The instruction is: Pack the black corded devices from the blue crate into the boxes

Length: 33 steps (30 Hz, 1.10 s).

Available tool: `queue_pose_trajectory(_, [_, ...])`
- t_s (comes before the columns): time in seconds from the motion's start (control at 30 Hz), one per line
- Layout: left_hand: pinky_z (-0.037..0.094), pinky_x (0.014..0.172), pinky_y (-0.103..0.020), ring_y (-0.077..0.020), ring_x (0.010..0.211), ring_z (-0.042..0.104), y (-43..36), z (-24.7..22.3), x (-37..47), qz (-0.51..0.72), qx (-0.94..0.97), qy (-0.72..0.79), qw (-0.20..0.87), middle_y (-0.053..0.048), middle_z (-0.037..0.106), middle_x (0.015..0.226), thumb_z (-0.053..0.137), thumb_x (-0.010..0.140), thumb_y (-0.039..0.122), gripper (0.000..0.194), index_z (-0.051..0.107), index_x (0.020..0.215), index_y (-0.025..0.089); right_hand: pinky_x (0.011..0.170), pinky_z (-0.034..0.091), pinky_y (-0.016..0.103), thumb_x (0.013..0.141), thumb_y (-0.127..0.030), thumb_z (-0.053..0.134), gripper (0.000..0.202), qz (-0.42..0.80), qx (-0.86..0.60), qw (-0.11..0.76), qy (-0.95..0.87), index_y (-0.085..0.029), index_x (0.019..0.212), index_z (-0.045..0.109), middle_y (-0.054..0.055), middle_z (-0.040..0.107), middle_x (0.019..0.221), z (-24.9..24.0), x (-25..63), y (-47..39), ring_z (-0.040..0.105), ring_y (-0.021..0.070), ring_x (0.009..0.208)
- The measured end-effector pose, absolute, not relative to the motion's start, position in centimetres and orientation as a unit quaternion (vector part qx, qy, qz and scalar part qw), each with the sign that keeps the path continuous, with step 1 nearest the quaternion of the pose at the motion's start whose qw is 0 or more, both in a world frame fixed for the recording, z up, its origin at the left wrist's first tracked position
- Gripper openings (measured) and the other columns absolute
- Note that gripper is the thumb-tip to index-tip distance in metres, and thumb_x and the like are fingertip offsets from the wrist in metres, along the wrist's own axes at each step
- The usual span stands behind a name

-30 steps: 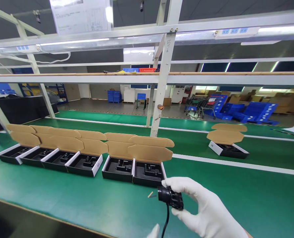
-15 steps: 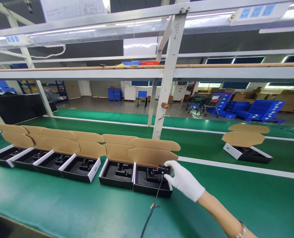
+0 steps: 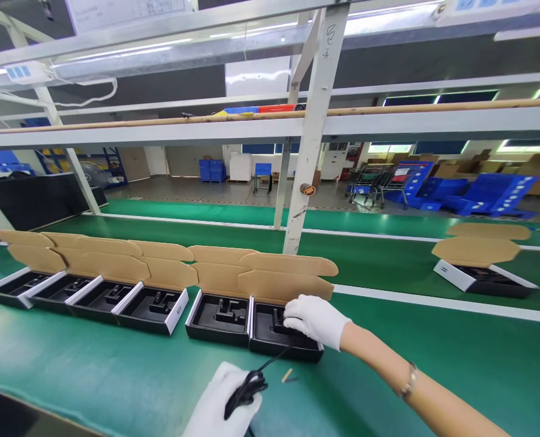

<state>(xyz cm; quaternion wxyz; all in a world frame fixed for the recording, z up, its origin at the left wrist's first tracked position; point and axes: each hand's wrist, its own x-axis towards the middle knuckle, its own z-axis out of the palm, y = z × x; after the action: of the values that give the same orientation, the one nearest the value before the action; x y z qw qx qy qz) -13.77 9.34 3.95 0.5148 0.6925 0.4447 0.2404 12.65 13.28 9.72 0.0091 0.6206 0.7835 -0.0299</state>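
Observation:
My right hand (image 3: 317, 318), in a white glove, reaches into the rightmost open box (image 3: 270, 347) of a row, fingers curled over its black insert. What they hold is hidden beneath the glove. Lower down, my left hand (image 3: 219, 400), also gloved, is closed around a bundled black cable (image 3: 246, 391). One strand of this cable runs up to the box's front wall, below my right hand. The box is black inside, with its brown cardboard lid (image 3: 288, 282) folded up behind.
More open boxes (image 3: 217, 335) with black inserts stand in a row to the left. A small tan scrap (image 3: 287, 375) lies on the green table (image 3: 128, 382). Another open box (image 3: 497, 288) sits on the green belt at right. A white post (image 3: 304, 176) rises behind the row.
My left hand has come into view with the bundled cable. My right hand, which held a black cylindrical cable end, has moved left and turned over the insert, hiding that end.

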Motion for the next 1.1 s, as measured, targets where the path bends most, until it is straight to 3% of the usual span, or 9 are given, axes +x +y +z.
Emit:
queue_pose_trajectory(0.17, [0.048, 0.071, -0.031, -0.0202, 0.075, 0.061, 10.9, 7.7, -10.6, 0.196, 0.72, 0.39, 0.539, 0.0, 0.068, 0.083, 0.053, 0.079, 0.027, 0.02, 0.063, 0.095, 0.022, 0.065, 0.041, 0.029, 0.084, -0.057, 0.066, 0.041, 0.0, 0.436, -0.111, 0.893, -0.022, 0.106, 0.06, 0.003, 0.067, 0.096, 13.9, 8.0, 8.0, 0.057, 0.0193, 0.076])
queue_pose_trajectory(0.27, [0.048, 0.077, -0.031, -0.0208, 0.085, 0.062, 11.8, 9.2, -9.6, 0.201, 0.724, 0.336, 0.568, -0.002, 0.07, 0.092, 0.066, 0.07, 0.023, 0.026, 0.064, 0.095, 0.02, 0.055, 0.031, 0.03, 0.089, -0.033, 0.066, 0.016, 0.142, 0.426, -0.046, 0.892, -0.019, 0.094, 0.059, 0.002, 0.063, 0.077, 13.7, 6.7, 6.3, 0.05, 0.018, 0.062])
queue_pose_trajectory(0.33, [0.049, 0.076, -0.032, -0.0186, 0.079, 0.063, 12.2, 9.8, -9.5, 0.19, 0.695, 0.332, 0.608, -0.001, 0.069, 0.092, 0.07, 0.068, 0.024, 0.047, 0.059, 0.113, 0.021, 0.054, 0.028, 0.031, 0.089, -0.017, 0.06, 0.002, 0.19, 0.453, -0.046, 0.87, -0.019, 0.09, 0.06, 0.002, 0.061, 0.071, 13.1, 7.0, 5.9, 0.049, 0.0179, 0.06])
queue_pose_trajectory(0.43, [0.047, 0.069, -0.028, -0.0146, 0.071, 0.059, 12.8, 9.6, -10.1, 0.19, 0.656, 0.339, 0.647, 0.002, 0.064, 0.082, 0.073, 0.067, 0.021, 0.067, 0.049, 0.13, 0.02, 0.056, 0.032, 0.029, 0.091, -0.019, 0.057, 0.009, 0.176, 0.513, -0.115, 0.832, -0.022, 0.084, 0.061, 0.001, 0.063, 0.072, 12.9, 8.7, 5.6, 0.054, 0.0182, 0.064])
queue_pose_trajectory(0.57, [0.039, 0.058, -0.024, -0.0107, 0.062, 0.051, 13.2, 7.9, -11.3, 0.201, 0.656, 0.269, 0.676, 0.005, 0.052, 0.067, 0.074, 0.071, 0.028, 0.047, 0.06, 0.114, 0.016, 0.059, 0.042, 0.028, 0.097, -0.03, 0.048, 0.019, 0.149, 0.616, -0.22, 0.741, -0.025, 0.092, 0.065, 0.001, 0.069, 0.077, 13.1, 10.9, 5.0, 0.062, 0.0183, 0.068])
queue_pose_trajectory(0.7, [0.044, 0.07, -0.028, -0.0145, 0.075, 0.057, 12.0, 6.6, -11.2, 0.205, 0.644, 0.209, 0.707, -0.002, 0.06, 0.084, 0.073, 0.072, 0.047, 0.052, 0.063, 0.113, 0.016, 0.062, 0.049, 0.028, 0.097, -0.035, 0.043, 0.025, 0.117, 0.656, -0.271, 0.694, -0.028, 0.094, 0.067, 0.0, 0.073, 0.086, 12.6, 11.6, 4.4, 0.068, 0.0185, 0.075])
queue_pose_trajectory(0.87, [0.043, 0.069, -0.029, -0.0154, 0.069, 0.056, 10.1, 6.9, -9.8, 0.117, 0.665, 0.275, 0.684, 0.0, 0.063, 0.073, 0.076, 0.068, 0.038, 0.028, 0.07, 0.086, 0.017, 0.064, 0.05, 0.03, 0.096, -0.039, 0.041, 0.03, 0.132, 0.67, -0.293, 0.669, -0.027, 0.093, 0.068, 0.001, 0.075, 0.088, 12.1, 11.3, 4.1, 0.069, 0.02, 0.076])
queue_pose_trajectory(0.97, [0.044, 0.069, -0.03, -0.0167, 0.065, 0.056, 10.6, 7.2, -9.1, 0.252, 0.652, 0.328, 0.635, 0.0, 0.058, 0.061, 0.058, 0.081, 0.046, 0.03, 0.067, 0.077, 0.018, 0.062, 0.05, 0.029, 0.093, -0.042, 0.042, 0.029, 0.05, 0.685, -0.321, 0.652, -0.028, 0.087, 0.067, 0.0, 0.075, 0.088, 12.3, 11.0, 4.0, 0.069, 0.0202, 0.076])
queue_pose_trajectory(1.1, [0.047, 0.087, -0.035, -0.0211, 0.086, 0.062, 11.8, 7.2, -7.2, 0.483, 0.527, 0.313, 0.626, -0.006, 0.068, 0.086, 0.055, 0.085, 0.055, 0.042, 0.066, 0.1, 0.017, 0.059, 0.05, 0.027, 0.092, -0.042, 0.042, 0.029, -0.157, 0.66, -0.339, 0.653, -0.026, 0.079, 0.063, -0.001, 0.071, 0.073, 11.7, 9.3, 4.1, 0.067, 0.0184, 0.065])
